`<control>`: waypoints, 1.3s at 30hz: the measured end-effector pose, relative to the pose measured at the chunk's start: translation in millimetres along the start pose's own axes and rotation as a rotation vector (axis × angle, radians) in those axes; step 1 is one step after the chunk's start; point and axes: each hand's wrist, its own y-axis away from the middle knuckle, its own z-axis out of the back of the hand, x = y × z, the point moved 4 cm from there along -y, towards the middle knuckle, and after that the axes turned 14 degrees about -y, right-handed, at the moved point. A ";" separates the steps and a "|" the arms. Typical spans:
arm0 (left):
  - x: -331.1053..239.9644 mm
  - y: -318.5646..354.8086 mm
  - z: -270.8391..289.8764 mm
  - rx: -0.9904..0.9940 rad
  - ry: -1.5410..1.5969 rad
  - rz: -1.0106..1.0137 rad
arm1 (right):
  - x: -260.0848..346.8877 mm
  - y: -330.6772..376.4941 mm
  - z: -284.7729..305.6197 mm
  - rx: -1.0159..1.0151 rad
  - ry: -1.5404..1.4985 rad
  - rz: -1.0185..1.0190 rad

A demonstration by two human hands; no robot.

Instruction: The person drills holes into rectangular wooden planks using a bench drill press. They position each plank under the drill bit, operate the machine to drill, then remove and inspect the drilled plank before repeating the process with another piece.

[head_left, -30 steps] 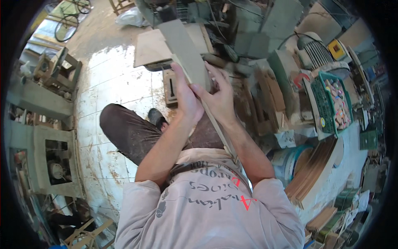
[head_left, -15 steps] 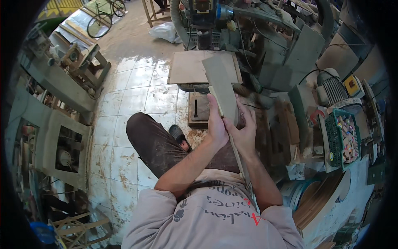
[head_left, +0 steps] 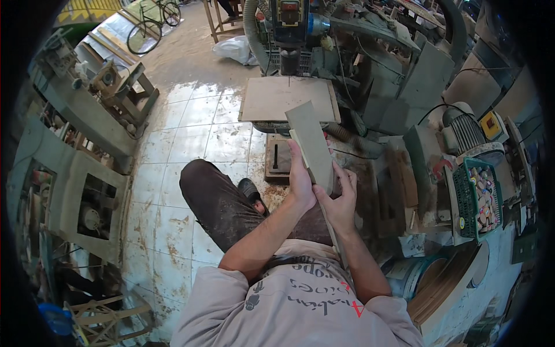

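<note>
Both my hands grip a long, flat, pale wooden board [head_left: 312,136], held slanting in front of my body. Its far end points toward the machine's table, and its near end runs down along my shirt. A thin lighter wood strip [head_left: 298,144] shows along its left edge. My left hand [head_left: 302,185] cups the board from the left, thumb pointing away from me. On the right edge, my right hand [head_left: 341,199] pinches it with thumb and bent fingers. Some left fingertips are behind the board.
Ahead stands a machine with a flat table [head_left: 266,98] and a dark head [head_left: 289,23]. At right are a green basket of small wooden pieces [head_left: 483,199], a motor [head_left: 462,130] and curved boards [head_left: 445,283]. Dusty machinery [head_left: 87,191] lines the left.
The board's far end has come down and closer to me, off the middle of the machine table. Both hands keep hold of it, the right hand lower along its edge. The view has shifted slightly.
</note>
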 end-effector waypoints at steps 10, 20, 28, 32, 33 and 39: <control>-29.7 5.7 4.3 0.121 0.154 0.007 | 30.3 11.5 14.5 0.081 -0.051 -0.080; -33.2 6.4 28.5 0.355 0.396 -0.005 | 53.1 30.1 22.9 0.139 -0.135 -0.204; -35.0 5.9 26.0 0.189 0.271 0.006 | 53.6 33.7 22.6 0.080 -0.109 -0.179; -29.6 -4.3 30.5 0.049 0.179 0.001 | 48.9 24.8 25.6 0.131 -0.089 -0.231; -25.1 -6.1 40.0 0.020 0.163 0.006 | 49.1 24.6 27.5 0.162 -0.093 -0.271; -62.9 -19.9 103.7 -0.279 0.228 -0.111 | 64.9 44.2 56.7 0.395 0.047 -0.232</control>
